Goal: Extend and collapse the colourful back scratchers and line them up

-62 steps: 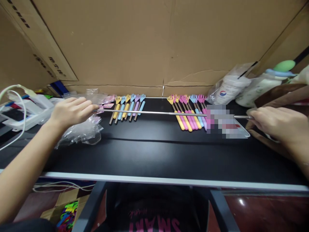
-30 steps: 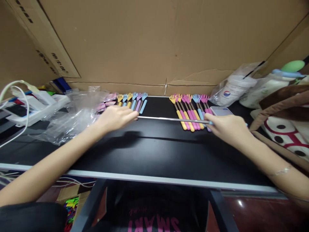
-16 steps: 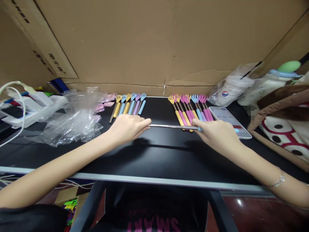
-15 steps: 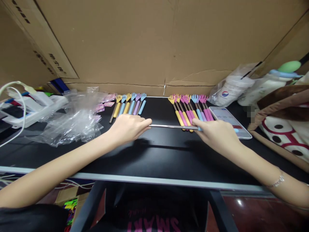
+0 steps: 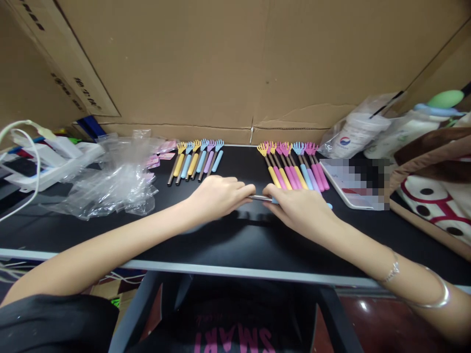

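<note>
Low over the black table, both hands hold one telescopic back scratcher (image 5: 262,198) level between them. A short length of its metal rod shows between the fists. My left hand (image 5: 218,197) is closed round one end, hiding it. My right hand (image 5: 305,208) grips the light-blue handle, whose end sticks out past the fingers. Behind the left hand lies a row of back scratchers (image 5: 193,162) with yellow, blue and purple handles. Beyond the right hand, a second row of back scratchers (image 5: 290,169) has yellow, pink, blue and purple handles.
Clear plastic bags (image 5: 114,181) lie at the left, beside a white power strip (image 5: 62,162) with cables. On the right are a phone (image 5: 342,189), a bagged cup (image 5: 355,137) and a brown-and-white bag (image 5: 434,196). A cardboard wall (image 5: 206,63) closes off the back.
My hands have moved towards each other, the left one rightwards and the right one slightly left. The exposed rod of the back scratcher between them is much shorter.
</note>
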